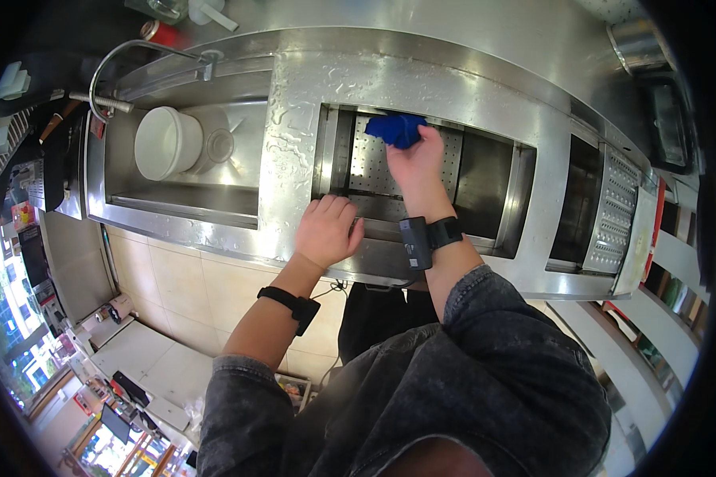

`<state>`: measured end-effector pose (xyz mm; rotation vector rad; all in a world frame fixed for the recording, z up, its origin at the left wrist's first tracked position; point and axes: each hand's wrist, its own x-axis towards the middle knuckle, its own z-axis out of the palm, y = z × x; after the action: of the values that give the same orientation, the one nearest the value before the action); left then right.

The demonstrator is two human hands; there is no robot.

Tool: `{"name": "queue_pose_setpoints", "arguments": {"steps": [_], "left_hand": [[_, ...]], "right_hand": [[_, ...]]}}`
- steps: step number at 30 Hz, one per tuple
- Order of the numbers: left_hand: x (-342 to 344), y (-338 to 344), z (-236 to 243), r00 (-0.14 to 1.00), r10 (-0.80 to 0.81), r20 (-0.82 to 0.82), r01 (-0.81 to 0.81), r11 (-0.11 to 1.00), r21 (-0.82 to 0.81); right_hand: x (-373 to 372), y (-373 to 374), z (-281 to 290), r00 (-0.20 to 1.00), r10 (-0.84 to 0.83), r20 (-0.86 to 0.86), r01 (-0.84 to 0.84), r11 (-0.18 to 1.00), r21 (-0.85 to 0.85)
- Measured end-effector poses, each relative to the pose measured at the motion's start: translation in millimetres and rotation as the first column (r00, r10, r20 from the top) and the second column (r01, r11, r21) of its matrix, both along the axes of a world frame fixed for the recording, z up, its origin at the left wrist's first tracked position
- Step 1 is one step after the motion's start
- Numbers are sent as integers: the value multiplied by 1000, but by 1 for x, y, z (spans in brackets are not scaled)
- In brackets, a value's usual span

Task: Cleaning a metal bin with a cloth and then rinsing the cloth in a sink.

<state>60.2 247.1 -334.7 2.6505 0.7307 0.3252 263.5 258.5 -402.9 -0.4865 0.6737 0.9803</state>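
A bunched blue cloth (398,129) is gripped by my right hand (418,159) over the far side of a rectangular steel well (525,187) in the counter. Beneath it lies a perforated metal plate (366,171), set in the left part of the well. My left hand (326,230) rests on the well's near left edge with nothing in it, its thumb apart and its fingers bent over the rim. Both wrists wear black straps, and the right one carries a dark box-shaped device (416,242).
To the left is a steel sink (239,179) with a white tub (159,143) and an arched faucet (107,60). Water drops wet the counter (290,151) between sink and well. A second opening with a perforated tray (615,211) lies right. A red can (159,33) stands far left.
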Motion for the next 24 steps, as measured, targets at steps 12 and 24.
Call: {"name": "queue_pose_setpoints", "arguments": {"steps": [12,24], "left_hand": [[-1,2,-5,998,-40,-43,41,999,18],[1,-3,-2,999,-20,40,19,1000,13]], "right_hand": [[-63,69,-42,182,765,618,-43,634,-772],[-28,11,-20,510,509,693,54,786,-616]]}}
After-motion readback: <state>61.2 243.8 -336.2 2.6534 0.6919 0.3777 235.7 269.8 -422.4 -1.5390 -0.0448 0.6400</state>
